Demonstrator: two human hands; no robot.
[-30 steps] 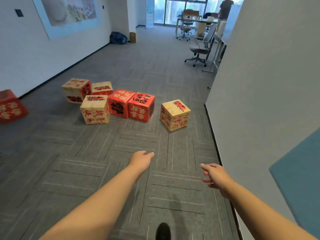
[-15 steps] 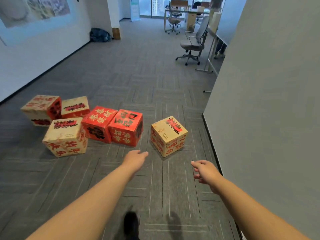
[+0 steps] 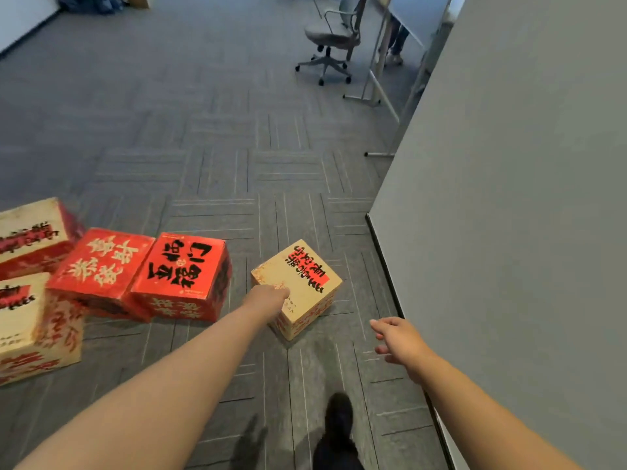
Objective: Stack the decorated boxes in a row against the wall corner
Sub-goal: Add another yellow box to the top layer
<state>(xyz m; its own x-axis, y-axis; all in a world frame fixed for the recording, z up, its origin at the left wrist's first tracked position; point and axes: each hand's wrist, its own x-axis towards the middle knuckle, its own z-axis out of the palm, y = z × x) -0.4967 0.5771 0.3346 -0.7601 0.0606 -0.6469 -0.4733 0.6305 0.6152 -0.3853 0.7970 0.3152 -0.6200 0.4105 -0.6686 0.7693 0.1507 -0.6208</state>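
Left hand [image 3: 268,296]: reaches out over the near-left corner of the tan box [image 3: 307,283]. The fingers point forward and are foreshortened. They look extended, not curled round anything. I cannot tell whether they touch the top.

Right hand [image 3: 398,340]: open, fingers loosely spread, holding nothing. It hovers over the carpet [image 3: 210,137] at 4 o'clock from the tan box, near the grey wall [image 3: 509,198].

Tan box: sits alone on the carpet, turned corner-on to me, apart from the wall at its 3 o'clock.
- Top: black brush characters on a red patch, upside down to me.
- Small print near my left hand is too fine to read.
- Sides: red characters, partly hidden.

At 9 o'clock from it, apart:
- A red box with black characters [image 3: 183,266], touching a red box with cream characters [image 3: 101,262]. The edge print is too small to read.
- Further at 9 o'clock, two cream boxes: the near cream box [image 3: 30,330] and the far cream box [image 3: 30,228]. Both are cut off by the frame's left edge, and their red lettering is blurred.

At 12 o'clock: an office chair [image 3: 330,39], its top cut off. Beside it stand a person's legs [image 3: 395,35], half hidden by a desk frame.

At 6 o'clock: my dark shoe [image 3: 337,418], with no detail.
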